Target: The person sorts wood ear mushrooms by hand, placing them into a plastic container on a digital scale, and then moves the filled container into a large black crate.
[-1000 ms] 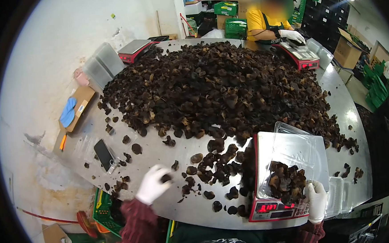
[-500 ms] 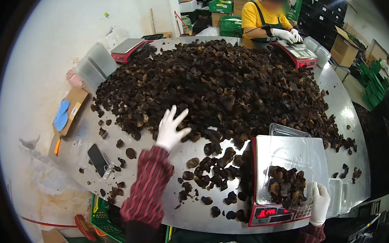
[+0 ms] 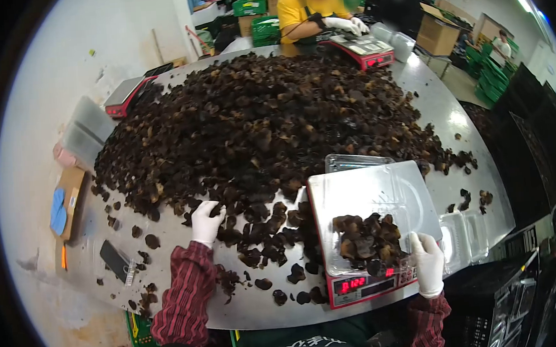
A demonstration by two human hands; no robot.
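My gloved left hand [image 3: 206, 222] is at the near edge of a large heap of dark brown wood ear mushrooms [image 3: 268, 120], its fingers curled on a dark piece at the fingertips. My gloved right hand [image 3: 428, 265] grips the right edge of a clear plastic tray [image 3: 354, 267], fingers closed at its rim. Inside the tray lies a small pile of wood ears [image 3: 370, 239]. The tray rests on a red scale [image 3: 337, 301] with a metal plate, its display reading about 0.122. Loose wood ears [image 3: 260, 238] are scattered between my left hand and the scale.
Another clear tray [image 3: 360, 161] lies behind the scale, and more trays [image 3: 463, 235] are at its right. A phone [image 3: 114, 261] and a cardboard piece [image 3: 70, 202] are at left. Across the metal table [image 3: 248, 309], a person [image 3: 309, 12] works at another scale [image 3: 373, 59].
My left hand has come down and back toward me, its spread fingers now curled. The scale reading fell from about 0.145 to 0.122. My right hand stays at the tray; the view has turned right.
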